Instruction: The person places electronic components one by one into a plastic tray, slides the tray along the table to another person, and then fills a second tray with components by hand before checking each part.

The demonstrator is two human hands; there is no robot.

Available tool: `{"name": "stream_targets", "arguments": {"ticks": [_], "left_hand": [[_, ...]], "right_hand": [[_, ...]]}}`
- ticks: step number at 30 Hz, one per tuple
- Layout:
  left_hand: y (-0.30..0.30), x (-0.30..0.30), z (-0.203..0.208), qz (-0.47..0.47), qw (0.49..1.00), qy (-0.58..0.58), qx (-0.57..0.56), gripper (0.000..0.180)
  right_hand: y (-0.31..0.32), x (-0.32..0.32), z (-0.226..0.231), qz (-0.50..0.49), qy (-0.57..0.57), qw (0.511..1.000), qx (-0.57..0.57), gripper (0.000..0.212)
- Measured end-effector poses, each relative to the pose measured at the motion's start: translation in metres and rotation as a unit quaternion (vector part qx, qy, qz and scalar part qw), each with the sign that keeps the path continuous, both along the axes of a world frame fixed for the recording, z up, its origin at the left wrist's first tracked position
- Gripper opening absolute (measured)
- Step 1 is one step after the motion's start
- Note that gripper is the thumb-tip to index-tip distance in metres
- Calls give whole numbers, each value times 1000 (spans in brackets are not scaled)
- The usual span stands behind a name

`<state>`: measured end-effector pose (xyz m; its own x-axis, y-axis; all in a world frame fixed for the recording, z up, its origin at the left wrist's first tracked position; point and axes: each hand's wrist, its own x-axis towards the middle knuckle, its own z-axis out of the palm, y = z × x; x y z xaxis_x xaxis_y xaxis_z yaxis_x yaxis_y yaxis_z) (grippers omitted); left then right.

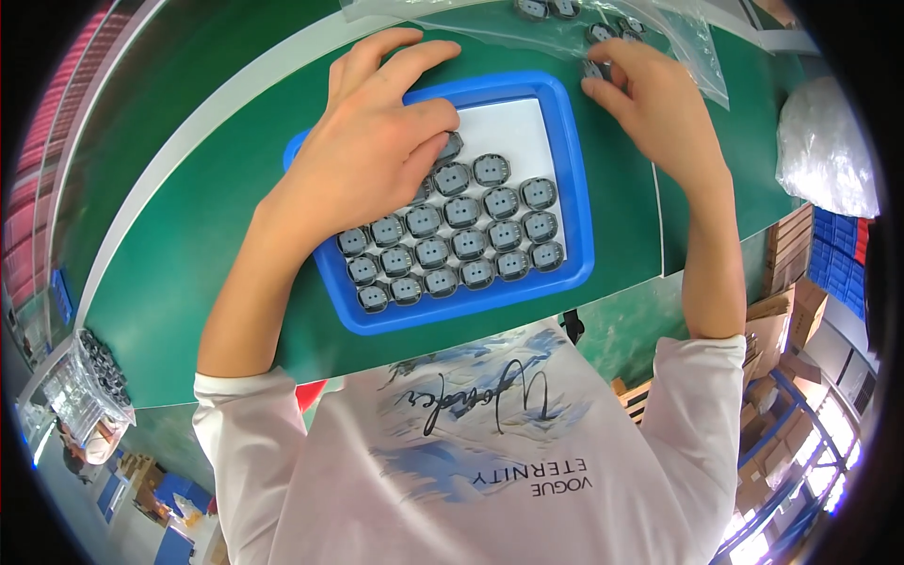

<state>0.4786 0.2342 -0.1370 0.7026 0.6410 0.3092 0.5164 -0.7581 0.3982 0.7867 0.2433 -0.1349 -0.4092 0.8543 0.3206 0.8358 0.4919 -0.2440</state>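
Observation:
A blue plastic tray (582, 254) lies on the green table, lined with white sheet and filled in rows with small grey rounded plastic parts (468, 243). Over its far left part is my left hand (381, 132). Thumb and index finger close on a grey plastic part (450, 149) at the far end of the rows; the other fingers stretch past the rim. My right hand (650, 94), beyond the tray's far right corner, pinches another grey plastic part (593, 70) beside a clear plastic bag (692, 56). My left hand hides some of the rows.
More grey parts (532, 8) lie in or under the clear bag at the far edge. A bundled clear plastic bag (827, 146) sits at the table's right end. At the lower left, a bag of dark parts (87, 386) stands off the table. Cardboard boxes (767, 330) are at the right.

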Motion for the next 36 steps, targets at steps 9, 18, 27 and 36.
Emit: {"name": "stream_targets", "arguments": {"ticks": [9,18,27,36], "left_hand": [[-1,-11,1,4,1000,1,5,17],[-4,-34,19,64,998,8,4,18],[-21,-54,21,113,993,38,-3,16],[-23,-71,24,119,990,61,-34,20]], "right_hand": [[-23,-2,18,-30,51,987,-147,34],[-24,-18,29,49,78,990,-108,34],[-19,-89,29,120,-41,983,-129,25],[-18,-92,30,113,-41,979,-166,18]]}}
